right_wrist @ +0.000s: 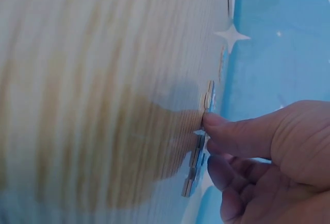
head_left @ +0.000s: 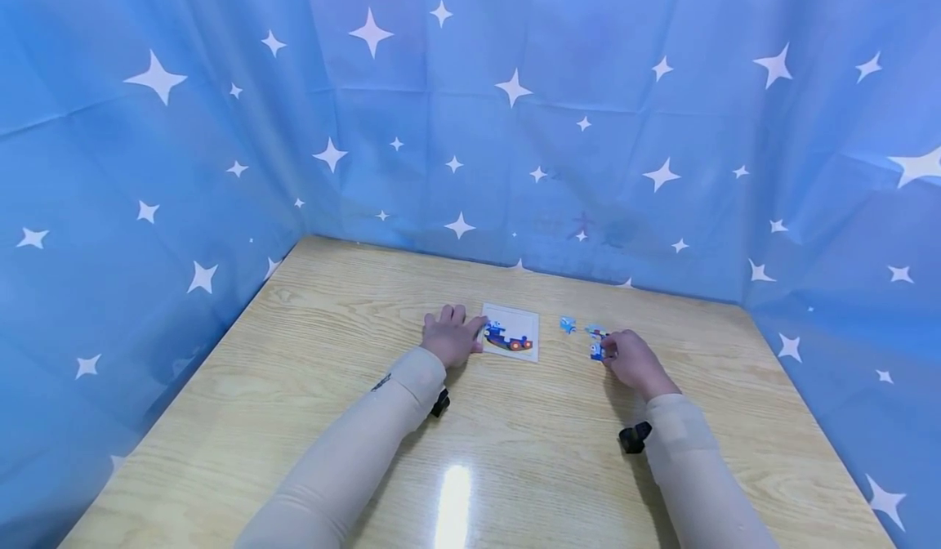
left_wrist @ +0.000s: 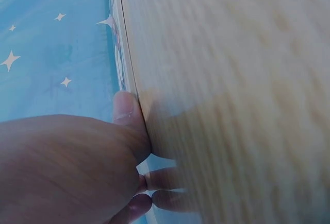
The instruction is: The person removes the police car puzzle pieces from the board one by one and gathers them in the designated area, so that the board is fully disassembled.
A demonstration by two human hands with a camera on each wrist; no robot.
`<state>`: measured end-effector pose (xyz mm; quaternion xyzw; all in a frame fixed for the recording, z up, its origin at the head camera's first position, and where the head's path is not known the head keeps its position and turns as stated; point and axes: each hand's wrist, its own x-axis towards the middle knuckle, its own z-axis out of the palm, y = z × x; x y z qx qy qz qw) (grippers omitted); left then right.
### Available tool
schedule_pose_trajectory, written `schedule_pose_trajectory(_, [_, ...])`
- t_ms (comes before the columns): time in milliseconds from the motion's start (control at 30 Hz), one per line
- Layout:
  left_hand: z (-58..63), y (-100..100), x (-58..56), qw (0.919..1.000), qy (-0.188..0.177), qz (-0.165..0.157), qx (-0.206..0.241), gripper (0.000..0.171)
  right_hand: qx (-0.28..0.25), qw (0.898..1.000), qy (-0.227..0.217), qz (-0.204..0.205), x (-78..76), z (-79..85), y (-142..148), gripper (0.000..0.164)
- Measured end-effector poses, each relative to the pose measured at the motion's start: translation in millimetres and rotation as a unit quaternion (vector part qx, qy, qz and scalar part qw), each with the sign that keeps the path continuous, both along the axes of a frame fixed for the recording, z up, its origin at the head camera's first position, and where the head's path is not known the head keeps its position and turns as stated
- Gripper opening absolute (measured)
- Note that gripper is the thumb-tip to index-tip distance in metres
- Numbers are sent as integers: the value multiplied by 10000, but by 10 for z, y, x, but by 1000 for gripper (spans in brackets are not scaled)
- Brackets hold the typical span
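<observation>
A square white puzzle board (head_left: 524,326) lies on the table, with several blue and multicoloured puzzle pieces (head_left: 509,341) set along its left and lower part. My left hand (head_left: 448,338) is at the board's left side, fingers spread, with the thumb (left_wrist: 126,108) against its edge in the left wrist view. Right of the board, my right hand (head_left: 631,359) pinches a blue puzzle piece (head_left: 596,352) between thumb and fingers. In the right wrist view the fingertips (right_wrist: 214,121) are low at the tabletop and partly hide that piece.
Another light-blue puzzle piece (head_left: 567,324) lies between the board and my right hand. A multicoloured piece (head_left: 596,331) is just beyond the right fingertips. A blue star-printed curtain (head_left: 470,124) stands behind the wooden table (head_left: 367,304) and along its sides.
</observation>
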<state>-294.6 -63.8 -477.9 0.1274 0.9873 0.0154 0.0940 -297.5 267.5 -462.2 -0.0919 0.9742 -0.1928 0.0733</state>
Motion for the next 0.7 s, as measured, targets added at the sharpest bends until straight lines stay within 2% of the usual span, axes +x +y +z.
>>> schedule_pose_trajectory(100, [-2, 4, 2, 10000, -5, -8, 39, 61, -7, 9999, 151, 33, 0, -1, -30, 29])
schedule_pose_trajectory(267, [-28, 11, -5, 10000, 5, 10, 70, 60, -301, 9992, 236, 143, -24, 4, -205, 32])
schedule_pose_trajectory(400, [-31, 11, -12, 10000, 45, 18, -13, 61, -562, 9980, 159, 254, -64, 26, -446, 33])
schedule_pose_trajectory(700, [25, 35, 14, 9999, 7, 36, -108, 62, -1113, 9899, -207, 847, -135, 63, -1030, 33])
